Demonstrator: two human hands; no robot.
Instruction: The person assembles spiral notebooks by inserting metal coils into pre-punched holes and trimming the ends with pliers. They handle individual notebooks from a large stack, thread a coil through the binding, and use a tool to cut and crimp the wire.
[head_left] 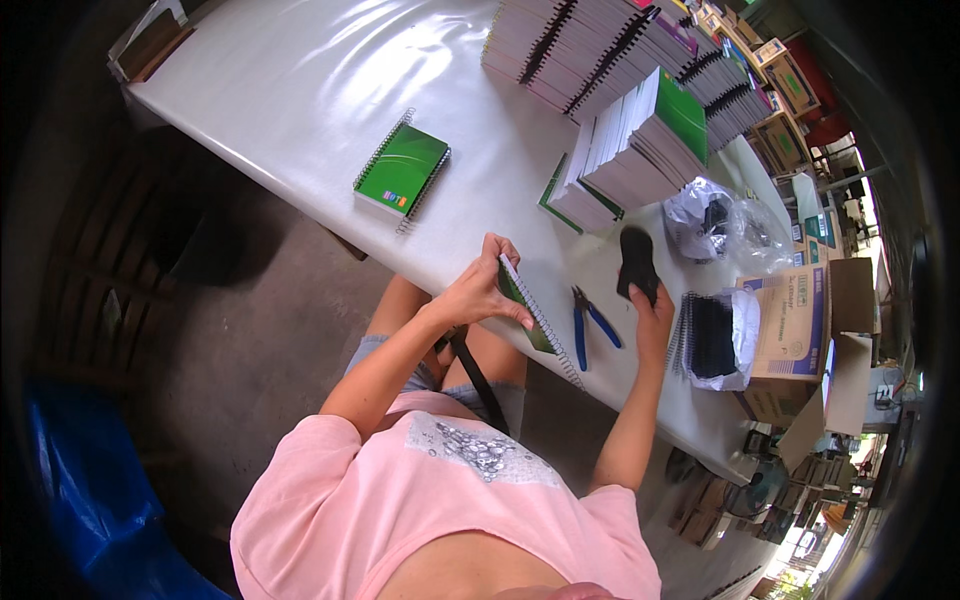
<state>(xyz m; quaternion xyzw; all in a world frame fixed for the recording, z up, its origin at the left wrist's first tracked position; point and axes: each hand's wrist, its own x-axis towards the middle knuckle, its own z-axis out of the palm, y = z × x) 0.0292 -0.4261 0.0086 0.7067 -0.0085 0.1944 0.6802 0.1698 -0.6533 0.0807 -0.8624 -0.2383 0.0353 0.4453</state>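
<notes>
Long white desk [300, 90] under a glossy plastic sheet, running from the upper left down to the lower right, bare concrete floor [250, 300] along its near edge. Blue tarp [80, 480] bunched on the floor at lower left. Cardboard boxes [790, 325] crowding the desk's right end, more of them stacked beyond its far right corner.

Near the far edge, leaning rows of spiral notebooks [600, 50] with black bindings; in front of them, toward the middle, a shorter stack topped by a green cover [680, 115]. Alone on the left part of the desk, well apart from the rest, a small pile of green spiral notebooks [400, 170]. Crumpled clear plastic bags [715, 225] toward the right end, and beside the boxes an open white bag of black spiral coils [712, 338].

Left hand [480, 290] at the near edge, grip pinched on a green wire-bound notebook [530, 320], thumb and fingers pressed against the cover, notebook tilted up with its wire spine facing the desk's middle. Blue-handled pliers [590, 325] lying flat just beside that spine, between the two hands, untouched. Right hand [652, 310] raised over the desk, grip curled shut around a floppy black piece [635, 262], kind unclear, standing up above the fingers.
</notes>
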